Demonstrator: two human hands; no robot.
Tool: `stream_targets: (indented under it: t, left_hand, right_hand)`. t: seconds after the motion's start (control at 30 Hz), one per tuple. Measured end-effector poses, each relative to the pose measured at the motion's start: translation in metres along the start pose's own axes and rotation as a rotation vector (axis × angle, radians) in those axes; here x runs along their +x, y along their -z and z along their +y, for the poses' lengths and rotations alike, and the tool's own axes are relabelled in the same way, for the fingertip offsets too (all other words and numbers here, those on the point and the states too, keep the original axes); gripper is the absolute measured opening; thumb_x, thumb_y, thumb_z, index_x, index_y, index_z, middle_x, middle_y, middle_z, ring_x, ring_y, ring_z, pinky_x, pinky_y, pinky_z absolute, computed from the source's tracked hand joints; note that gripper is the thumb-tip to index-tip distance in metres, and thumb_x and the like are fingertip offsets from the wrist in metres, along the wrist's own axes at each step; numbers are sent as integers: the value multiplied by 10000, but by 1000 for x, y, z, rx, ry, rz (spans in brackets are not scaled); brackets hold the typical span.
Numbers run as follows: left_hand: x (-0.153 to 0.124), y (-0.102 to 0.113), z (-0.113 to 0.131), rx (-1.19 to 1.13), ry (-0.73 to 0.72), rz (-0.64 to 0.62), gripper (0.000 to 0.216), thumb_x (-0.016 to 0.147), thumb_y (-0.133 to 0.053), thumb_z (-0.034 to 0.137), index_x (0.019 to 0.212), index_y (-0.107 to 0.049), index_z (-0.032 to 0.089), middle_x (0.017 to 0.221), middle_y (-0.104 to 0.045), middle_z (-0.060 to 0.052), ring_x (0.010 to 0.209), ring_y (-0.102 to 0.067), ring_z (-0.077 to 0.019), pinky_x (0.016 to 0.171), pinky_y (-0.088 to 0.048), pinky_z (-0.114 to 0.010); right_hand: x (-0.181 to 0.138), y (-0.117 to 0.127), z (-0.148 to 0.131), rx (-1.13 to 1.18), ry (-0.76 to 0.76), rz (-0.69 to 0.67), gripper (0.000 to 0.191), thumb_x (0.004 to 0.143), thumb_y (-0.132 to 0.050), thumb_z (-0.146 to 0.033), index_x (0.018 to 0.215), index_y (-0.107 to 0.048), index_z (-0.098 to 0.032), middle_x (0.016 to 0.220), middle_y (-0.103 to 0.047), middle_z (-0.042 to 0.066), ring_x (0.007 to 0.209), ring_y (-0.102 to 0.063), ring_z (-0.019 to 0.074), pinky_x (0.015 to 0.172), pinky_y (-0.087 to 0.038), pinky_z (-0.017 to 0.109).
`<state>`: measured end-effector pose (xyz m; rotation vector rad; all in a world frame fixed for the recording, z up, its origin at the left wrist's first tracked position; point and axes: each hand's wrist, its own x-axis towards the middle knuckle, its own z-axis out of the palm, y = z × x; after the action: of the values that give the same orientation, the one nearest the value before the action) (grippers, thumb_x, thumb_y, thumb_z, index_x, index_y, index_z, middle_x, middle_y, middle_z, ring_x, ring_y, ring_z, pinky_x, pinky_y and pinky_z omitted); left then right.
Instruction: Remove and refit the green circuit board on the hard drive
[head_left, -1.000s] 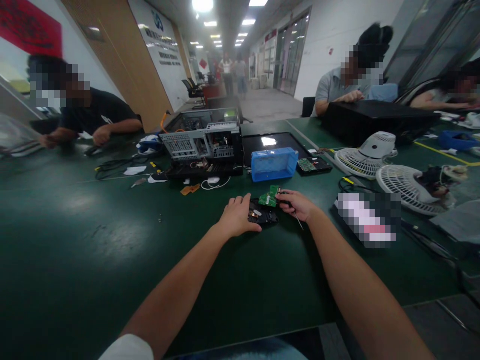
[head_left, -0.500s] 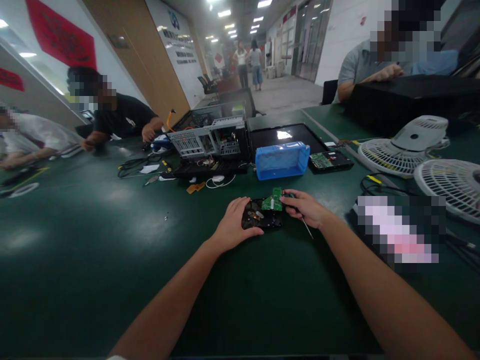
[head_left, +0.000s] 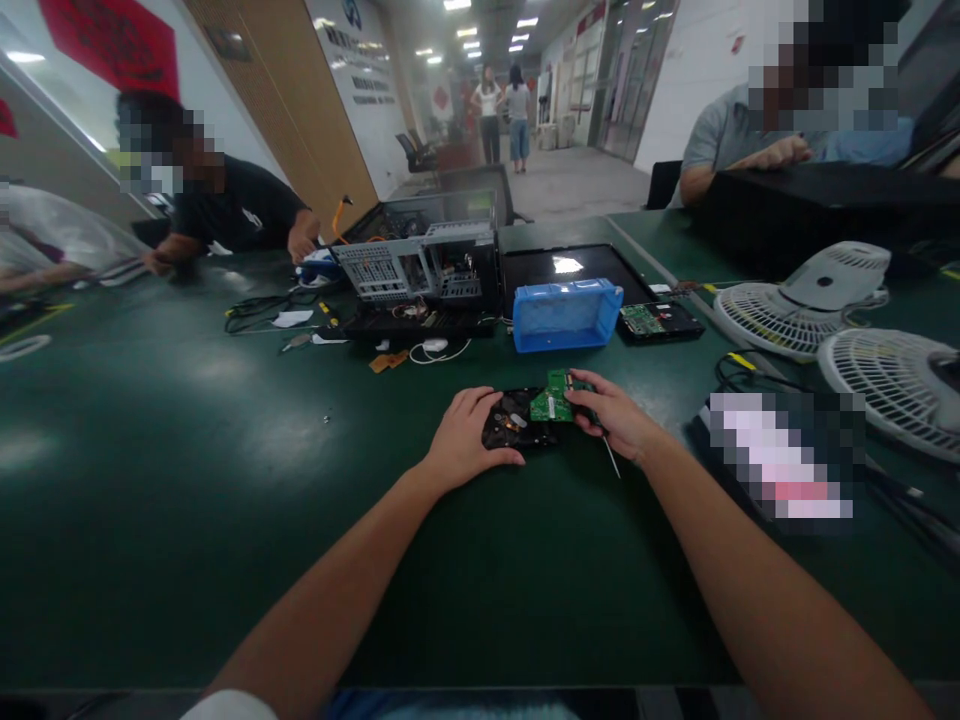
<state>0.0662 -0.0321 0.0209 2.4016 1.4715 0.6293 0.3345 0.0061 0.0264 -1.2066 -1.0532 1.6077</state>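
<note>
My left hand (head_left: 465, 437) is closed around the left end of a black hard drive (head_left: 517, 425), thumb along its near side. The drive lies on the green table with its inner side up. Between thumb and fingers, my right hand (head_left: 611, 412) pinches a green circuit board (head_left: 551, 398) over the drive's right end. A thin metal shaft, seemingly a screwdriver (head_left: 613, 458), sticks out below the same hand; its handle is mostly hidden in the palm. Whether the board touches the drive is hard to tell.
Beyond my hands stand a blue plastic bin (head_left: 566, 318) and an opened computer case (head_left: 416, 270). Another opened device with a green board (head_left: 649, 320) lies right of the bin. White fan parts (head_left: 795, 310) sit at right. Tiny loose pieces (head_left: 326, 419) lie at left. People sit across the table.
The circuit board has shifted slightly right relative to the drive, showing more of its inner side. My left hand keeps its hold. The whole view has tilted a little.
</note>
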Motion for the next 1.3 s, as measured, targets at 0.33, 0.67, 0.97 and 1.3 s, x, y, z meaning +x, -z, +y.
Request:
stream_targets:
  t: [0.33, 0.67, 0.97, 1.3]
  left_hand:
    - [1, 12, -15, -49, -64, -71, 1063, 635, -804, 730, 1496, -421, 239, 1494, -466, -131, 1414, -377, -361, 1177, -341, -532]
    - [-5, 13, -20, -57, -77, -52, 1055, 678, -767, 739, 1515, -393, 219, 1542, -405, -151, 1434, -368, -351, 1185, -341, -517]
    - [-6, 15, -19, -31, -16, -41, 1020, 693, -767, 715, 1515, -386, 248, 1562, -384, -138, 1452, -345, -369, 1181, -321, -539]
    - [-9, 16, -14, 20, -24, -12, 962, 748, -744, 673, 1517, -381, 222, 1596, -337, -145, 1486, -291, -365, 1223, -241, -555]
  right_hand:
    - [-6, -13, -2, -75, 23, -109, 704, 801, -745, -263, 1433, -444, -328, 681, -529, -44, 493, -482, 100, 344, -230, 169]
    - [-15, -29, -2, -151, 0, -153, 699, 821, -725, -296, 1440, -401, -289, 619, -523, -63, 487, -465, 97, 377, -256, 158]
    - [-21, -29, -7, -232, 15, -235, 765, 832, -734, -309, 1487, -340, -290, 611, -528, -73, 479, -465, 93, 392, -277, 155]
    - [-20, -31, -4, -288, 49, -258, 773, 846, -718, -307, 1506, -316, -309, 624, -503, -82, 495, -451, 91, 412, -297, 160]
